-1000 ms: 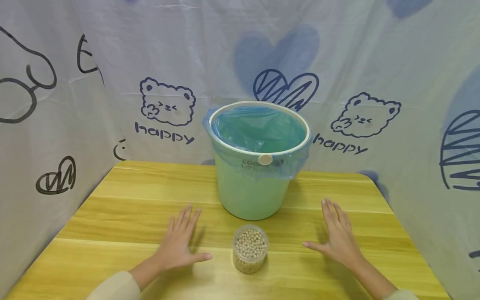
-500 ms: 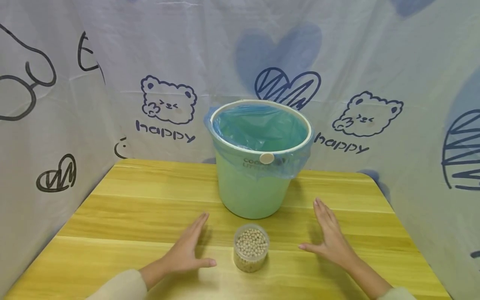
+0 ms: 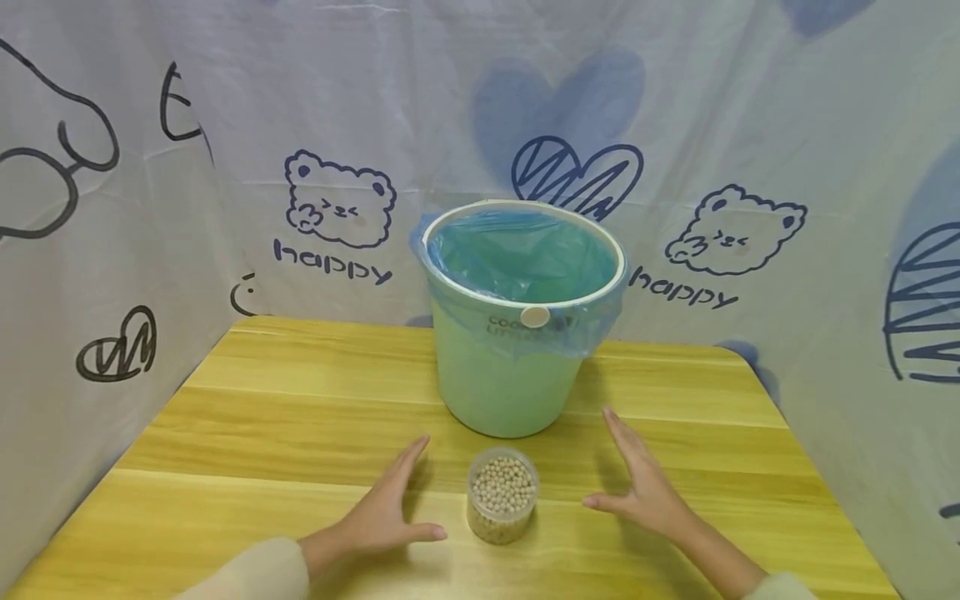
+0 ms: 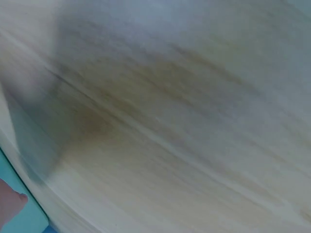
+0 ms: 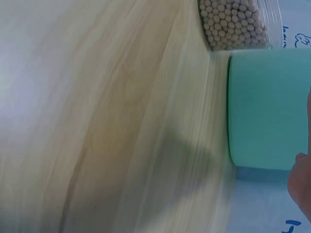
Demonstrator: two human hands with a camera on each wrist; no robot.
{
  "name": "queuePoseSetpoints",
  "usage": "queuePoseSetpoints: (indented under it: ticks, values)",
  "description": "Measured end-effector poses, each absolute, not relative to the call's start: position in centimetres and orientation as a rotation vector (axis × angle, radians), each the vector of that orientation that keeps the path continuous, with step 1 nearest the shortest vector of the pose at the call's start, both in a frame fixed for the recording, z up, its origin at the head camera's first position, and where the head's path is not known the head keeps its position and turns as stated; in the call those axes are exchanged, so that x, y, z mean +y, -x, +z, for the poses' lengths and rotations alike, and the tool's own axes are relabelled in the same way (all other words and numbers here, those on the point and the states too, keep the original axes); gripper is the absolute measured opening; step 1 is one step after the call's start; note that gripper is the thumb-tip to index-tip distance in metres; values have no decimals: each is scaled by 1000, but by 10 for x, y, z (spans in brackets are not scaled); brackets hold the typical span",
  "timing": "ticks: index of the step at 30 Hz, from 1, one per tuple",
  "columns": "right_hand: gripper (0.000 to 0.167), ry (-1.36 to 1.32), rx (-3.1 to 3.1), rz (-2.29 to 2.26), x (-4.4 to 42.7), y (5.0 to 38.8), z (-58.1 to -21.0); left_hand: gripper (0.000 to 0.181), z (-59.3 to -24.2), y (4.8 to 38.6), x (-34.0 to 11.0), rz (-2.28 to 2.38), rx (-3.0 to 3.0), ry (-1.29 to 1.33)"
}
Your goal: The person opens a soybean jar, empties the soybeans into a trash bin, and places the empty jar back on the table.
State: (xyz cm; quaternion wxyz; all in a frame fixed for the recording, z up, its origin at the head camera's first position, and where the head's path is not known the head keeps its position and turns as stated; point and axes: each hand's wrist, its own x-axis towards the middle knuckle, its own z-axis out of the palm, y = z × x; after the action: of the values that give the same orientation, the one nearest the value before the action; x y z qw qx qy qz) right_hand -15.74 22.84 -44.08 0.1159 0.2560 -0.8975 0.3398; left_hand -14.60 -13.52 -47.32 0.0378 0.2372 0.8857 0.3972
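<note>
On the yellow wood-grain worktop (image 3: 247, 425) stands a short round jar of transparent, seemingly plastic material (image 3: 500, 525), filled nearly to the top with small round beige beads (image 3: 503, 486). It is upright, about halfway between the left and right edges of the worktop, and clearly in front of the far edge. Behind it, nearer to the far edge, stands a tall pale-green bucket with a white rim (image 3: 506, 387); a translucent blue plastic bag (image 3: 517, 250) lines it and hangs over its outside. Jar and bucket are near, with a small gap between.

The left hand (image 3: 384, 512) is at the left side of the jar, the right hand (image 3: 645, 493) at the right side. Both are wide, with the thumb well apart from the fingers, and neither holds anything or touches the jar. Shadows suggest that both hands are above the worktop.

In my judgement, the step is the approach to the jar, before any grip. The next move seems to call for bringing both hands inward evenly, until they meet its wall. I can see no lid, so the jar should be kept level, otherwise the beads could spill.
</note>
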Motion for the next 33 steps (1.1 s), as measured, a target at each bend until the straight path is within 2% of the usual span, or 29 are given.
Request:
queuePoseSetpoints:
  ticks: [23, 33]
  values:
    - [111, -902, -2618, 1094, 190, 157, -447, 116, -484, 144, -99, 1293, 2611, -670]
    - [105, -897, -2708, 1167, 170, 156, -445, 114, -490, 150, -85, 1371, 2561, -746]
